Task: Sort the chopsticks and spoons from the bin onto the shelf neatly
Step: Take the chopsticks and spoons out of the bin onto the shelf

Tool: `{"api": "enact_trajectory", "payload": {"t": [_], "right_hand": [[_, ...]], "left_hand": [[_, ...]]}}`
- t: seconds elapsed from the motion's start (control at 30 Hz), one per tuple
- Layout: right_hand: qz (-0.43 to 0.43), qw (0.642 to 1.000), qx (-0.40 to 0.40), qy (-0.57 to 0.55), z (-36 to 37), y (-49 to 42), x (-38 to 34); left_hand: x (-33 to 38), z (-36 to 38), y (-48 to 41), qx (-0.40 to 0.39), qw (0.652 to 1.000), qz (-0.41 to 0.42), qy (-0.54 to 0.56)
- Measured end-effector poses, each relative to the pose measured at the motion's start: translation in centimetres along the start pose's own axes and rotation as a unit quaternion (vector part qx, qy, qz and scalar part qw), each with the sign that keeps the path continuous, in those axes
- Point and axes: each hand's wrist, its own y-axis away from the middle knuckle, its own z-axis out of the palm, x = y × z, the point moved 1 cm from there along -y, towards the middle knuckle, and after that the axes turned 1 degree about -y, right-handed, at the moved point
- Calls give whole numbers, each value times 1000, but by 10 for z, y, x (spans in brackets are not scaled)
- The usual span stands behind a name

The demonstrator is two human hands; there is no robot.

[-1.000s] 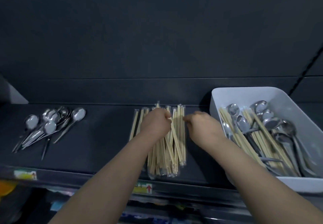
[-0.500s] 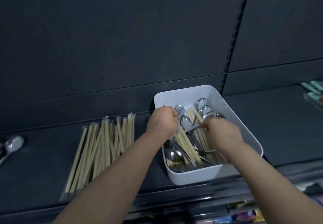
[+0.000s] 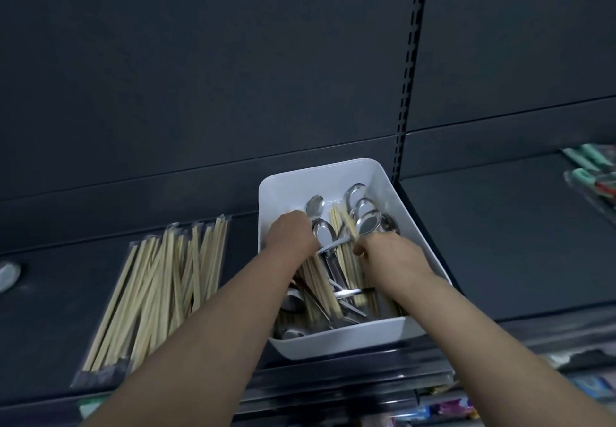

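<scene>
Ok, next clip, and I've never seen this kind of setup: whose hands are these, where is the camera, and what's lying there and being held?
No machine here: a person works with bare hands, and the one camera sits on their head, looking forward and down. Both forearms reach into a white bin on a dark shelf; the bin holds mixed spoons and chopsticks. The right hand pinches a few chopsticks. The left hand is curled down among the rest, its grip hidden. Left of the bin lies a pile of chopsticks, already sorted, and a lone spoon shows at the far left edge.
</scene>
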Motion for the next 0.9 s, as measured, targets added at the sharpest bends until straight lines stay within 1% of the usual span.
{"api": "enact_trajectory", "payload": {"t": [0.07, 0.17, 0.33, 0.4, 0.47, 0.53, 0.63, 0.7, 0.8, 0.9], "right_hand": [[1, 1000, 0, 10, -4, -6, 1], [10, 1000, -4, 7, -9, -16, 2], [3, 998, -45, -33, -10, -18, -14], [-17, 995, -76, -63, -8, -15, -26], [-41, 989, -114, -86, -4, -10, -41], [-50, 986, -141, -77, 1, -7, -55], [-40, 986, -156, -34, 9, -8, -65], [-26, 985, -165, -41, 8, -10, -62], [11, 984, -147, -98, -1, -10, -50], [42, 985, -70, -150, -15, -12, -46]], "left_hand": [[-4, -1, -1, -8, 1000, -18, 24], [-10, -3, -1, -1, 995, -41, 92], [-10, -13, 5, -16, 987, -9, 159], [-14, -19, 6, 2, 987, 4, 162], [-21, -24, 5, 42, 988, 7, 152], [-28, -28, 5, 71, 988, 11, 140], [-36, -29, 6, 82, 989, 11, 125], [-41, -28, 8, 86, 988, 9, 127], [-45, -27, 8, 89, 983, 13, 161], [-48, -29, 11, 118, 968, 6, 220]]}}
